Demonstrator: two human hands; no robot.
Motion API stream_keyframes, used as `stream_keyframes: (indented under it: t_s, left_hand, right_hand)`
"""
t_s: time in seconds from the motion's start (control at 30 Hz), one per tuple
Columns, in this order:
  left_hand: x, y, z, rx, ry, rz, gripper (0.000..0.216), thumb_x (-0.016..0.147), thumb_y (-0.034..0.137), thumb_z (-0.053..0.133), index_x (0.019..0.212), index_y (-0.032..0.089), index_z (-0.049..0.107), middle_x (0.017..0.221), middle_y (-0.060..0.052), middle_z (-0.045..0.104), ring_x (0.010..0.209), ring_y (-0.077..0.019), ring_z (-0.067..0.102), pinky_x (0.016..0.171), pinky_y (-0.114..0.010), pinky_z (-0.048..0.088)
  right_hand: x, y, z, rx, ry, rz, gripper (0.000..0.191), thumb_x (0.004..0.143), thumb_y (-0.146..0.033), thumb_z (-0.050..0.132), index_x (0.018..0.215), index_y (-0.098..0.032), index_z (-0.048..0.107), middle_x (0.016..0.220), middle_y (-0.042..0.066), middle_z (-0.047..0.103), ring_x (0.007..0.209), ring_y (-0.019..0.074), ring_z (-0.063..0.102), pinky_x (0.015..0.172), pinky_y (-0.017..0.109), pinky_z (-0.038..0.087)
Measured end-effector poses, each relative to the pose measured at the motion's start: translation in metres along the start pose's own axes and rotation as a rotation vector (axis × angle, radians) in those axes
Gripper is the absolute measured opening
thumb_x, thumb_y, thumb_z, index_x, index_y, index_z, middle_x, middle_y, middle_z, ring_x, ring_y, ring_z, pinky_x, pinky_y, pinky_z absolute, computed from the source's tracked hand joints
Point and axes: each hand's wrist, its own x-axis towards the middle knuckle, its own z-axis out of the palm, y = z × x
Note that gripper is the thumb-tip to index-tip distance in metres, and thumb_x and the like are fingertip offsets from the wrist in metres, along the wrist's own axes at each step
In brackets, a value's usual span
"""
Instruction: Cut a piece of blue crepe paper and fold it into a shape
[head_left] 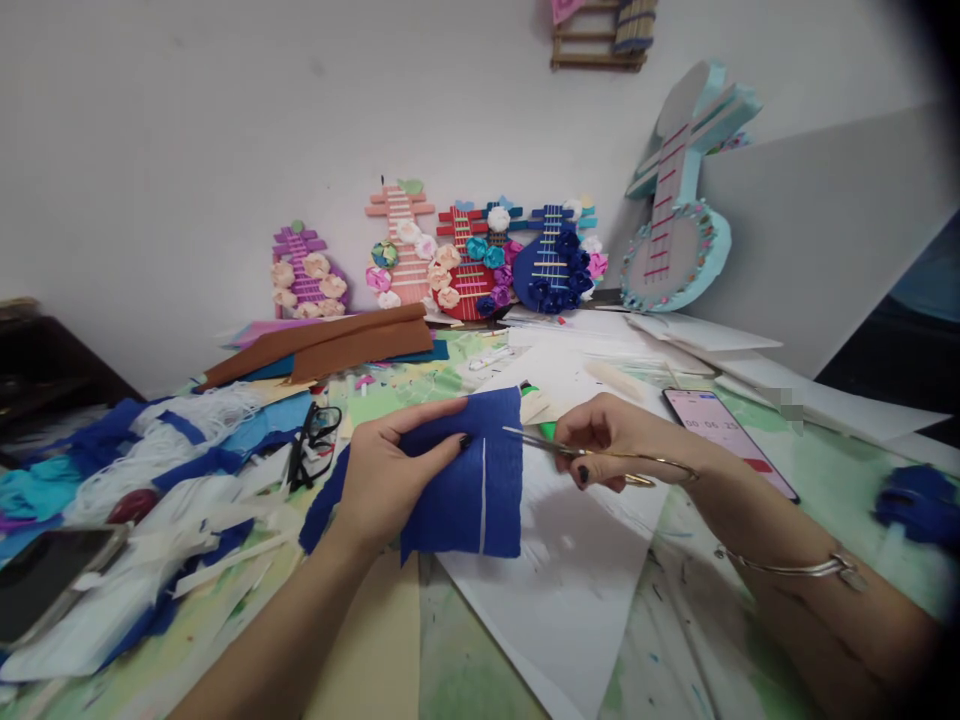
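My left hand (401,465) pinches a piece of dark blue crepe paper (502,500) between thumb and fingers, holding it above the table. A narrow pale line or slit runs down the paper near its right side. In my right hand (611,445) is a pair of scissors (637,458) with gold handles. Their blade tips reach over the upper right part of the blue paper, left of my fingers. Whether the blades are parted is hard to make out. A white paper sheet (577,590) lies beneath both hands.
Paper scraps, white string (187,430) and a dark-screened phone (56,575) crowd the left. Black-framed glasses (315,440) lie nearby. Another phone (727,440) shows a timer at right. Brown paper (360,345) and several decorated lute-shaped crafts (551,255) stand behind.
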Motion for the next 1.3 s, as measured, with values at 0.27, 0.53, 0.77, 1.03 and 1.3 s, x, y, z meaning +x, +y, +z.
stream_keyframes:
  t_s: [0.27,0.53,0.77,1.03,1.3]
  left_hand:
    - [-0.002,0.001,0.002,0.031,-0.009,0.000,0.032,0.070,0.024,0.072,0.103,0.023,0.073,0.099,-0.002,0.075,0.094,-0.0227,0.069,0.093,-0.035,0.052]
    - [-0.002,-0.005,0.006,0.233,0.055,0.077,0.031,0.072,0.020,0.066,0.102,0.022,0.073,0.101,-0.002,0.074,0.094,-0.0223,0.070,0.091,-0.033,0.053]
    - [-0.008,-0.007,0.011,0.422,0.078,0.234,0.030,0.078,0.021,0.061,0.106,0.024,0.072,0.098,0.000,0.075,0.081,-0.0205,0.073,0.073,-0.027,0.057]
    - [-0.010,0.001,0.010,0.293,0.057,0.203,0.030,0.076,0.023,0.065,0.105,0.021,0.072,0.103,-0.003,0.074,0.093,-0.0227,0.070,0.086,-0.031,0.055]
    - [-0.007,0.006,0.007,0.184,-0.004,0.105,0.033,0.071,0.022,0.068,0.103,0.023,0.073,0.102,-0.002,0.074,0.096,-0.0228,0.069,0.091,-0.033,0.054]
  right_hand:
    - [-0.004,-0.004,0.001,0.035,-0.043,-0.051,0.027,0.072,-0.036,0.073,0.081,-0.012,0.064,0.063,-0.002,0.060,0.044,0.0037,0.047,0.037,0.013,0.036]
    - [-0.006,-0.006,0.004,0.134,0.003,-0.104,0.030,0.073,-0.038,0.073,0.081,-0.011,0.063,0.062,-0.001,0.059,0.041,0.0030,0.046,0.033,0.011,0.033]
    - [0.006,0.002,0.026,0.248,-0.146,-0.141,0.036,0.073,-0.044,0.072,0.082,-0.011,0.061,0.063,-0.001,0.059,0.042,0.0038,0.050,0.036,0.012,0.038]
    - [0.020,0.022,0.024,0.165,-0.135,-0.116,0.030,0.076,-0.039,0.069,0.084,-0.011,0.062,0.065,-0.002,0.058,0.043,0.0030,0.048,0.037,0.013,0.037]
    - [0.021,0.021,0.019,0.075,-0.074,-0.097,0.030,0.075,-0.039,0.070,0.082,-0.012,0.061,0.065,-0.003,0.056,0.048,0.0034,0.048,0.041,0.013,0.038]
